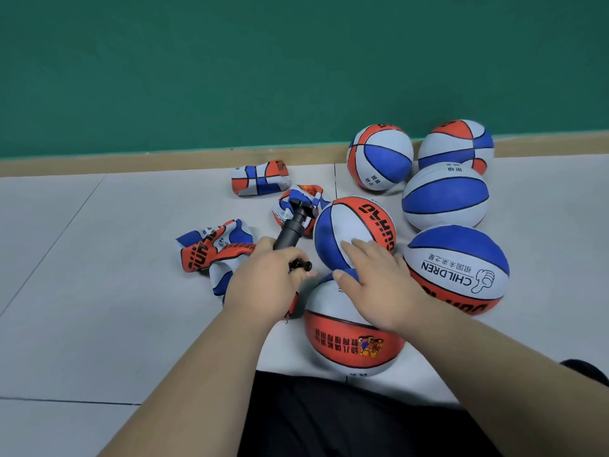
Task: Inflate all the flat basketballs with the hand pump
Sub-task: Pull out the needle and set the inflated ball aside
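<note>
My left hand grips the black hand pump, whose handle end points up and away toward the flat balls. A short black nozzle pokes out by my fingers. My right hand rests with spread fingers on top of the nearest inflated basketball, red, white and blue. Three crumpled flat balls lie on the floor: one at the left, one behind the pump, one near the baseboard.
Several more inflated balls crowd the right side: one just beyond my right hand, one marked CHILDREN, and three toward the green wall. Pale floor tiles stretch to the left. My dark-clothed lap fills the bottom.
</note>
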